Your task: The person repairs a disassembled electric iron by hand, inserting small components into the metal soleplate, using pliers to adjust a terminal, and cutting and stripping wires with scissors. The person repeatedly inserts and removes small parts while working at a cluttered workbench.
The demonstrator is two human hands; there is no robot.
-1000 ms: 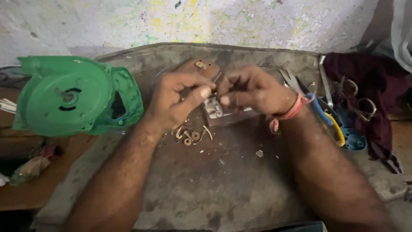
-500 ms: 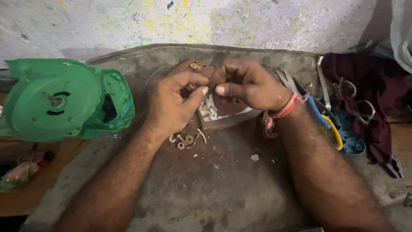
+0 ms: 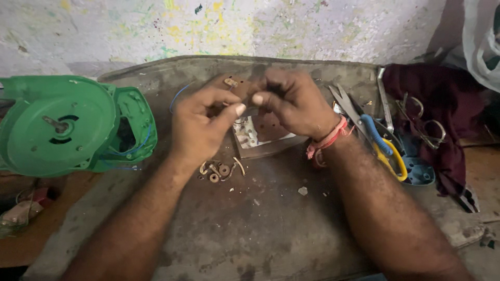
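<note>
Both hands meet over the middle of the table [image 3: 271, 234], at about 12 o'clock from the person. The left hand [image 3: 200, 127] and right hand [image 3: 291, 101] each pinch, fingertip to thumb, one end of a small dark part [image 3: 252, 110]; it is mostly hidden, so its shape cannot be told. It hangs just above a small board [image 3: 263, 136] with pale fittings. The likeliest slip, I judge, is the part popping from so narrow a grip and dropping among the washers [image 3: 219, 169] at 7 o'clock from the board, where it would be hard to pick out. A green housing [image 3: 67, 122] lies at 9 o'clock, scissors [image 3: 372, 132] at 3 o'clock.
</note>
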